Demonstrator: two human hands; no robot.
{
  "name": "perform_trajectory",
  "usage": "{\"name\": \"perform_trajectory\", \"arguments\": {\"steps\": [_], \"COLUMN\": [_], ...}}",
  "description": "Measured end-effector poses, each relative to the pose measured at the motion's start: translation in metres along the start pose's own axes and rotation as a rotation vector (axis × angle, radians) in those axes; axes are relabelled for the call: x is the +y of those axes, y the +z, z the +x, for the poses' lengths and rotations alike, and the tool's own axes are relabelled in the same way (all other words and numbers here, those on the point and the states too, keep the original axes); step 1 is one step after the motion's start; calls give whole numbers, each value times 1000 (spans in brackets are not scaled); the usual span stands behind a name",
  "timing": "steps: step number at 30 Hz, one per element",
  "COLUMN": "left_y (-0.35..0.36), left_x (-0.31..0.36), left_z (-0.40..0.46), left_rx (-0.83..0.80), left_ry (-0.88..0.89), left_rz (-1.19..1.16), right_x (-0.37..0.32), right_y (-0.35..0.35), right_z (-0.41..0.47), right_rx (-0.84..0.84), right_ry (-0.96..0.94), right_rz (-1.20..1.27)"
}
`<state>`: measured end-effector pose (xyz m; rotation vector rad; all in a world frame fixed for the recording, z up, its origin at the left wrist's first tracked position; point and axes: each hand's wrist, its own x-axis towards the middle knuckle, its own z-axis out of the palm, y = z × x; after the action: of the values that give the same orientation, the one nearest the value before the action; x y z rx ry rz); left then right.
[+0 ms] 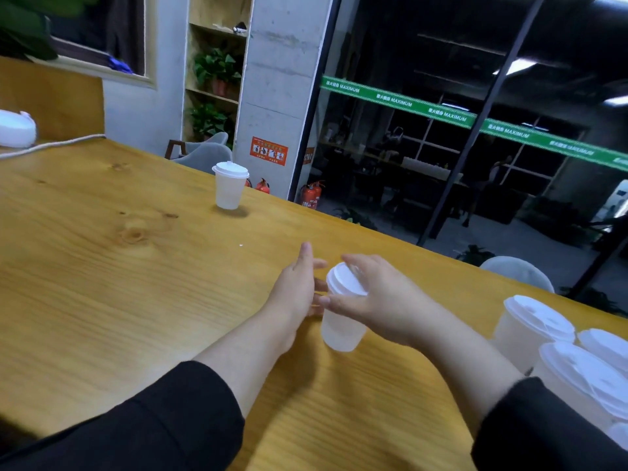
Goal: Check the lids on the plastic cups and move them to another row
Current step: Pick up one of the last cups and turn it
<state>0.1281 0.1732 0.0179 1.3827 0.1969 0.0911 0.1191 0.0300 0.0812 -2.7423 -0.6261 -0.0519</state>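
White-lidded plastic cup (341,314) tilted above wooden table (102,253), right hand (377,297) gripping it, left hand (299,287) fingers straight alongside.

A translucent cup (341,326) with a white lid (346,278) is sitting tilted in the right grip (377,300), lid leaning leftward. Another lidded cup (229,185) is standing upright well beyond it; a cluster (571,355) is standing just right of it.
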Motion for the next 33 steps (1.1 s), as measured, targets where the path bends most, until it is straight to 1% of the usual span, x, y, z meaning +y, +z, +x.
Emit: {"name": "perform_trajectory", "arguments": {"steps": [2, 3, 5, 6, 7, 8, 9, 11, 12, 13, 15, 18, 20, 21, 22, 24, 25, 26, 27, 29, 31, 33], "left_y": [-3, -4, -2, -2, -2, -2, -3, -6, -6, -6, -5, -1, -1, -2, -4, -10, -12, -14, -15, -11, -5, -2], "left_x": [-1, -2, -1, 0, 2, 5, 6, 7, 7, 7, 6, 1, 0, 0, 2, 6, 7, 7, 7, 9, 10, 8], "left_z": [-2, -2, -4, -3, -4, -5, -5, -4, -5, -5, -7, -3, -1, 0, 0, -1, -2, -3, -5, -9, -11, -8], "left_rx": [-38, -71, -134, -166, -210, -271, -324, -384, -407, -414, -367, -170, -75, -57, -81, -264, -356, -411, -431, -403, -296, -140], "left_ry": [-53, -60, -73, -103, -149, -193, -232, -287, -308, -322, -307, -217, -159, -158, -181, -279, -316, -334, -338, -315, -260, -172], "left_rz": [-29, -39, -99, -173, -275, -370, -431, -447, -445, -443, -465, -480, -464, -464, -465, -442, -423, -413, -409, -419, -428, -425], "right_x": [1, 1, 0, -2, -4, -5, -6, -10, -10, -10, -11, -18, -23, -23, -23, -22, -22, -21, -19, -16, -16, -19], "right_y": [6, 7, 0, -6, -12, -17, -21, -25, -25, -24, -16, 1, 3, -1, -5, -17, -22, -25, -24, -16, -5, 5], "right_z": [4, 6, 7, 8, 9, 9, 8, 5, 3, 3, 4, 12, 17, 19, 19, 15, 12, 10, 9, 8, 9, 14], "right_rx": [97, 151, 301, 360, 381, 353, 291, 149, 116, 125, 227, 377, 380, 344, 283, 137, 86, 70, 88, 201, 351, 443], "right_ry": [30, 47, 70, 77, 74, 54, 15, -84, -137, -183, -195, -48, 41, 34, -15, -164, -230, -279, -310, -302, -206, -77], "right_rz": [33, 88, 303, 409, 469, 461, 406, 272, 231, 212, 249, 366, 388, 367, 334, 245, 199, 157, 127, 118, 192, 309]}}
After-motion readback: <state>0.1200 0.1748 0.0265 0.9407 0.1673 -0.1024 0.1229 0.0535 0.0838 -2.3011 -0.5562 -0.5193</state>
